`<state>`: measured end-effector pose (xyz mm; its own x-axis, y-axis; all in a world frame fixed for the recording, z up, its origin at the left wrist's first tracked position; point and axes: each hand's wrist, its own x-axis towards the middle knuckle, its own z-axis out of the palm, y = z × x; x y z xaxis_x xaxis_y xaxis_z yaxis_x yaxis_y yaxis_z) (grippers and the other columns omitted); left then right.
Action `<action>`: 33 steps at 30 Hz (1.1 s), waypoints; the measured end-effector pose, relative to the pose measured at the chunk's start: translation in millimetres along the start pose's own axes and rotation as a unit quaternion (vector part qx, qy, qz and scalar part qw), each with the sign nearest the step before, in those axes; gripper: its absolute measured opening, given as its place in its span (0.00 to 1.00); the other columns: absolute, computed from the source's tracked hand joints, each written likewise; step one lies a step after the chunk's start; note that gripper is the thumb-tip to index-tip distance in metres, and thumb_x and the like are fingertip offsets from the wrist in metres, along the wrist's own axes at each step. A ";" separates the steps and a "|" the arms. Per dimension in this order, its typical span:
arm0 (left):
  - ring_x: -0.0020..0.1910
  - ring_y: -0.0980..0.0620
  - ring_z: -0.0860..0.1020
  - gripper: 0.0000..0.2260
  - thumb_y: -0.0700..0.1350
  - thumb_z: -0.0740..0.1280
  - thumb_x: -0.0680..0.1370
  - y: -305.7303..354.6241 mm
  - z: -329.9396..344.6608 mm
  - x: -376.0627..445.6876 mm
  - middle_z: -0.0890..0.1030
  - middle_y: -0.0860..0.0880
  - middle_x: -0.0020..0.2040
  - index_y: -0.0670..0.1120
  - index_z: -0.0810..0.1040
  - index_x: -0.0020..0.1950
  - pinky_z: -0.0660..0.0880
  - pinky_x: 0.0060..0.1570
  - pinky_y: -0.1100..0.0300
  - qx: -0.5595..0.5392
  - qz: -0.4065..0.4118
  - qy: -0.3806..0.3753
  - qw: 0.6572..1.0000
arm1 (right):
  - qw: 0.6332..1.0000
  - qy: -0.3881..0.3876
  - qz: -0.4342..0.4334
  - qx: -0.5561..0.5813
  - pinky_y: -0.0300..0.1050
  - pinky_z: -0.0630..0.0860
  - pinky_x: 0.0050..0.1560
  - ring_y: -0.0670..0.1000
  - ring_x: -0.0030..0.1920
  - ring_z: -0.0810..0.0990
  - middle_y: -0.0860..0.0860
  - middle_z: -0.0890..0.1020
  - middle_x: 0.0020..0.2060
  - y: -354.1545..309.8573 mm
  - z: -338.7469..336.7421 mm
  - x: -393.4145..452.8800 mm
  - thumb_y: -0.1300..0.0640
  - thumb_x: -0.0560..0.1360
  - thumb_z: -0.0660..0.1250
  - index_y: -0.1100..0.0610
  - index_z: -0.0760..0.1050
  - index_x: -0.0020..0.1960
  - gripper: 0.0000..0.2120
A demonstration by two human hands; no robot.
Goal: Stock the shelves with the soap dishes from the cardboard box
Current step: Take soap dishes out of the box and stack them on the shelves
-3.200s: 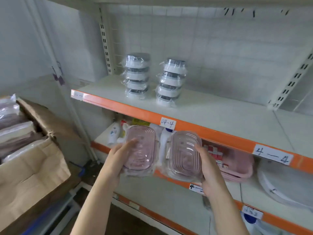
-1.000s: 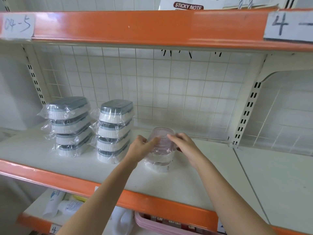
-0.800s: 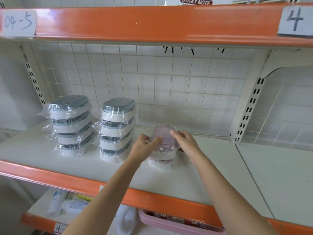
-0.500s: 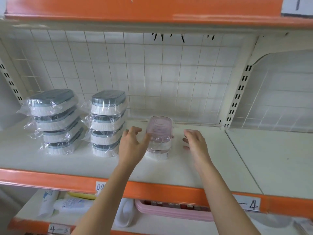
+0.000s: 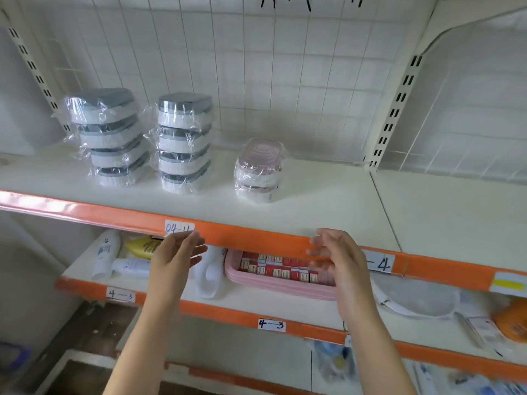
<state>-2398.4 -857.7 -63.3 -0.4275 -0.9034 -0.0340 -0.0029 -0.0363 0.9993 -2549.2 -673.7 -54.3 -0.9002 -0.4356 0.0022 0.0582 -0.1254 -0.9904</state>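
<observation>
Pink-lidded soap dishes (image 5: 258, 169) stacked 2 high in crinkly film, beside 2 grey-lidded stacks (image 5: 184, 142), left hand (image 5: 176, 259) and right hand (image 5: 335, 258) spread, empty, before orange shelf edge (image 5: 256, 238)

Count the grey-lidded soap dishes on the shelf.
8, all wrapped: four in the left stack and four in the stack beside it, left of the pink stack. Any behind would be hidden.

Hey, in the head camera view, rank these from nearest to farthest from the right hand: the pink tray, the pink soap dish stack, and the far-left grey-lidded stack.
From the right hand:
1. pink tray, directly behind the hand on the lower shelf.
2. pink soap dish stack, on the upper shelf, above and slightly left.
3. far-left grey-lidded stack, at the upper shelf's left end.
</observation>
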 end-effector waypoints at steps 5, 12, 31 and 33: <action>0.48 0.48 0.82 0.07 0.41 0.63 0.80 -22.9 -34.0 -54.1 0.82 0.43 0.47 0.40 0.77 0.55 0.75 0.44 0.60 0.021 -0.057 0.042 0.997 | 0.996 -0.052 0.059 -0.037 0.39 0.78 0.38 0.49 0.40 0.81 0.53 0.82 0.42 41.2 -9.8 -43.3 0.58 0.79 0.62 0.58 0.77 0.46 0.07; 0.47 0.47 0.81 0.05 0.44 0.64 0.80 -26.9 -98.1 -113.0 0.83 0.45 0.46 0.46 0.79 0.49 0.77 0.52 0.54 0.050 -0.067 0.150 0.985 | 0.978 -0.154 0.107 -0.092 0.48 0.77 0.48 0.52 0.45 0.82 0.52 0.83 0.43 69.2 20.4 -84.5 0.55 0.79 0.61 0.54 0.77 0.45 0.08; 0.46 0.45 0.81 0.03 0.45 0.68 0.77 44.7 -420.8 -158.2 0.82 0.47 0.40 0.48 0.79 0.43 0.77 0.48 0.55 0.099 0.051 0.380 0.918 | 0.848 -0.519 -0.034 -0.103 0.44 0.77 0.47 0.47 0.44 0.82 0.46 0.82 0.41 38.6 371.0 -221.4 0.51 0.79 0.62 0.49 0.77 0.46 0.07; 0.44 0.46 0.81 0.07 0.55 0.71 0.69 46.0 -456.8 -144.6 0.83 0.48 0.39 0.53 0.80 0.40 0.78 0.51 0.48 0.122 0.041 0.384 0.914 | 0.834 -0.532 -0.072 -0.128 0.47 0.78 0.48 0.48 0.44 0.82 0.47 0.82 0.42 33.0 412.3 -230.0 0.51 0.78 0.63 0.48 0.77 0.45 0.06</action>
<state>-1923.8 -924.0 -18.3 0.3241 -0.9361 0.1368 -0.2417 0.0579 0.9686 -2162.3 -945.2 -30.5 0.0101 -0.9939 0.1101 -0.2335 -0.1094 -0.9662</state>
